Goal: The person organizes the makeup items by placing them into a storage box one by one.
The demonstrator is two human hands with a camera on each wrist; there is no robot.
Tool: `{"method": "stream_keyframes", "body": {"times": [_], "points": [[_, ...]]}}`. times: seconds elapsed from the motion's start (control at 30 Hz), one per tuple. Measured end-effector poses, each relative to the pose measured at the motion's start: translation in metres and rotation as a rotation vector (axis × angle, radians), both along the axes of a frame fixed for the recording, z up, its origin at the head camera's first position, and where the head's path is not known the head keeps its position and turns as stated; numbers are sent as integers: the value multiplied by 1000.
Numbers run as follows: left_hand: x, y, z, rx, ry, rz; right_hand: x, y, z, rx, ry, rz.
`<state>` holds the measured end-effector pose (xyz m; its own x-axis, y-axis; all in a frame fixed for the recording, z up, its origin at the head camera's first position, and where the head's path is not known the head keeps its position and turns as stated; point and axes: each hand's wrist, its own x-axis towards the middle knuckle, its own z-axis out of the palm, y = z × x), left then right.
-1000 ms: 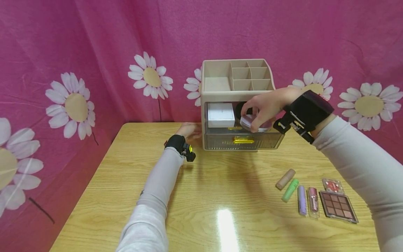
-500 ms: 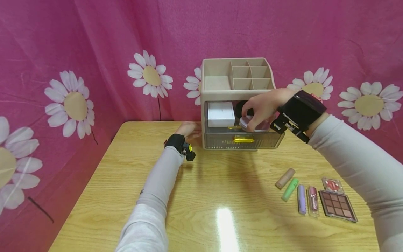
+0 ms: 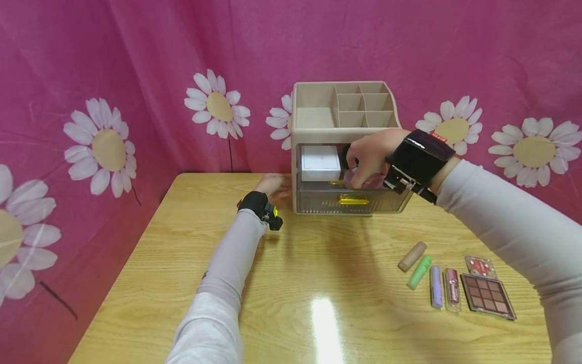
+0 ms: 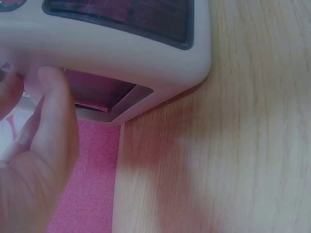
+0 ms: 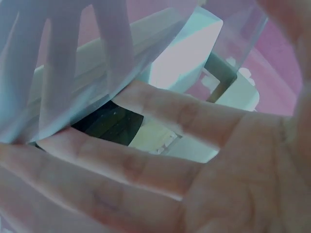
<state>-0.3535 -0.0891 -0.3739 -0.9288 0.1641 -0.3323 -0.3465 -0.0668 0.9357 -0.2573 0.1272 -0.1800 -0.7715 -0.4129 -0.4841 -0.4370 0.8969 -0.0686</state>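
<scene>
A cream makeup organizer [image 3: 345,135] stands at the back of the table, its upper smoky drawer pulled out. My right hand [image 3: 370,154] reaches into that drawer and grips a flat, round, pinkish compact [image 3: 376,181], mostly covered by the fingers. In the right wrist view the fingertips meet a shiny surface [image 5: 73,63] that mirrors them. Beside the hand, a white box [image 3: 320,164] and a partly hidden black round item [image 3: 345,157] lie in the drawer. My left hand [image 3: 273,186] rests against the organizer's left side; its fingertips touch the frame by a side window.
On the table's right lie a brown tube [image 3: 412,256], a green tube [image 3: 419,272], a purple tube [image 3: 436,286], a pink lip gloss [image 3: 452,288], a small red palette [image 3: 481,267] and an eyeshadow palette [image 3: 488,296]. A pink flowered curtain [image 3: 254,40] hangs close behind.
My right hand has moved left and deeper into the drawer with the compact, which has sunk lower and is more covered. The left hand stays at the organizer's side.
</scene>
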Motion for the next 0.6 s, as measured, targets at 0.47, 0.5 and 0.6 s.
{"method": "stream_keyframes", "body": {"times": [0.47,0.5,0.6], "points": [[9,-1,12,1,-27,-4,-1,-11,-3,69,72,90],[9,-1,13,2,-27,-5,-1,-12,-2,79,77,95],[8,-1,12,-3,-24,-4,0,-15,-1,107,80,113]]}}
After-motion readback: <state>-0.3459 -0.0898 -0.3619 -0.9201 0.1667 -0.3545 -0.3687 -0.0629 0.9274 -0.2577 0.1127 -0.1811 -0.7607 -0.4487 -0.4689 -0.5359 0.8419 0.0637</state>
